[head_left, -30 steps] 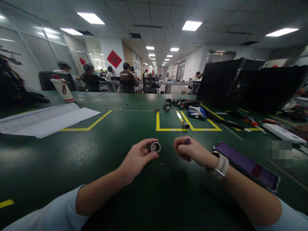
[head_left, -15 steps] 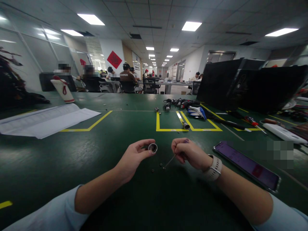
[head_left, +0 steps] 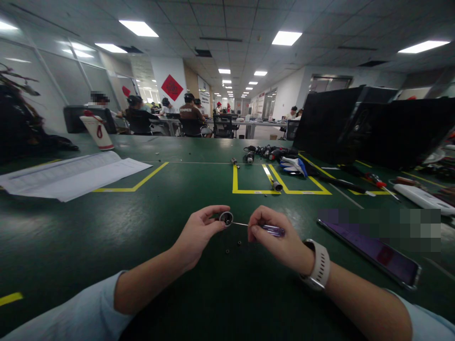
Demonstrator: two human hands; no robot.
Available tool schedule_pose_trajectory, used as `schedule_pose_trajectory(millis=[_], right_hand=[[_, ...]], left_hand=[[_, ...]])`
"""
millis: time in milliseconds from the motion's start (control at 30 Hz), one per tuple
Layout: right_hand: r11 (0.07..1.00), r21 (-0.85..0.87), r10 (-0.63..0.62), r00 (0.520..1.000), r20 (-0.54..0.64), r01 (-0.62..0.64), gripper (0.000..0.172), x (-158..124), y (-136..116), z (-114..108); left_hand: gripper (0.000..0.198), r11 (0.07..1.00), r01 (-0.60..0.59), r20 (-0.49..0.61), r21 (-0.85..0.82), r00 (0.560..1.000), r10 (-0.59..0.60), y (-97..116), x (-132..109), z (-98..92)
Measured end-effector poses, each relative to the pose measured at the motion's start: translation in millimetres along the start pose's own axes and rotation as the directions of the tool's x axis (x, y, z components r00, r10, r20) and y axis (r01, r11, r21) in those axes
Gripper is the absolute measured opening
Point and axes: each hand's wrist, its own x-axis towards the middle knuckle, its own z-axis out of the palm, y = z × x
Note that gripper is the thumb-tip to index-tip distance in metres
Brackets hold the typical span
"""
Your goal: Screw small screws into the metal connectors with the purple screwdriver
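Observation:
My left hand (head_left: 199,232) pinches a small round metal part (head_left: 226,218) between thumb and fingers, its open end turned toward me. My right hand (head_left: 275,237) grips a thin screwdriver with a purple handle (head_left: 273,230). Its shaft lies level and its tip reaches the round part. Two or three tiny dark screws (head_left: 239,243) lie on the green mat just below both hands.
A phone (head_left: 377,250) with a lit purple screen lies right of my right wrist. Farther off are yellow taped boxes (head_left: 249,191), a small metal cylinder (head_left: 276,186), a blue-white glove (head_left: 292,165), tools, black monitors (head_left: 355,123) and paper sheets (head_left: 71,173). People sit at far desks.
My right hand turned the screwdriver from pointing down at the mat to lying level, and brought its tip to the round part. My left hand barely moved.

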Motion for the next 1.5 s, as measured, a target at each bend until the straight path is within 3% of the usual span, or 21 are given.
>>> schedule_pose_trajectory(millis=[133, 267, 667, 933, 1033, 1100, 1233, 1500], right_hand=[[0.975, -0.170, -0.141, 0.989, 0.039, 0.145, 0.006, -3.6, -2.4, 2.7], [0.943, -0.259, -0.198, 0.978, 0.069, 0.209, 0.008, -5.9, -2.4, 5.2], [0.877, -0.402, -0.239, 0.965, 0.111, 0.264, 0.010, -10.1, -11.4, 10.5], [0.876, -0.408, -0.230, 0.966, 0.120, 0.259, 0.009, -12.1, -15.6, 13.3], [0.955, -0.254, -0.161, 0.987, -0.012, 0.153, 0.008, -10.1, -12.9, 9.8], [0.996, -0.095, -0.003, 0.997, -0.072, -0.004, 0.011, -6.5, -10.0, 6.0], [0.962, 0.042, 0.270, 0.962, -0.024, -0.269, 0.013, 2.7, -4.0, -0.6], [0.947, 0.002, 0.322, 0.946, 0.027, -0.322, 0.011, 6.4, 5.8, 0.4]], left_hand=[[0.038, 1.000, -0.023, -0.012, 0.014, 1.000, 0.023, -0.8, -0.4, 1.2], [0.036, 1.000, -0.010, -0.029, 0.014, 1.000, 0.011, 1.3, -1.3, 3.6], [0.030, 0.999, -0.028, -0.121, 0.017, 0.992, 0.030, 3.6, -0.9, 9.6], [0.028, 0.999, -0.030, -0.109, 0.021, 0.994, 0.032, 1.7, -0.8, 8.7], [0.027, 1.000, -0.008, -0.111, 0.010, 0.994, 0.009, 1.8, 1.0, 6.9], [0.027, 1.000, 0.006, -0.120, -0.020, 0.993, -0.009, 1.7, 2.2, 5.7], [0.026, 0.997, 0.021, -0.120, -0.068, 0.992, -0.029, 0.3, 3.7, 3.6], [0.026, 0.996, 0.045, -0.093, -0.075, 0.994, -0.052, 0.1, 3.0, 3.2]])
